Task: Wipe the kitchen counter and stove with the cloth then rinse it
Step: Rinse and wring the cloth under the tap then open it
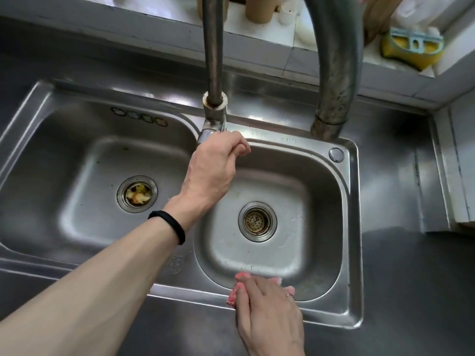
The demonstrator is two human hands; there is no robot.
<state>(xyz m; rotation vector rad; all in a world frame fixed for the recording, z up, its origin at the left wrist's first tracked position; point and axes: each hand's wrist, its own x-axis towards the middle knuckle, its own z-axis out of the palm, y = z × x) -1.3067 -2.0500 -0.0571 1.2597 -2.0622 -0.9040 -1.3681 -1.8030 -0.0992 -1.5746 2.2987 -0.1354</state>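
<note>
We take the right drain strainer [257, 221] as our mark. Far to its left, the left drain [137, 194] holds yellowish food scraps. Closer in, our left forearm crosses the divider of the double sink [356, 227], with a black wristband [168, 226] on the wrist. Our left hand [213, 165] sits behind the strainer and to its left, fingers curled over the faucet lever [204, 136]. We see no water falling.

Just in front of the strainer, on the basin's front rim, lies the pink cloth [237, 286], bunched up and partly spilling over the inner wall. Our right hand [267, 309] rests on it with fingers fairly straight and spread, pressing it down rather than clutching it.

Behind the strainer and to its right, the faucet spout [334, 73] arches over the basin. Far behind and to the right, a yellow sponge [411, 47] sits on the ledge.

The cloth looks soft, limp and light. We judge it will grow heavier and clingier once soaked, and that it slides easily on the slick steel under a flat palm. To carry it under the spout, we would gather its bunched middle into the fist so that no corner trails.
</note>
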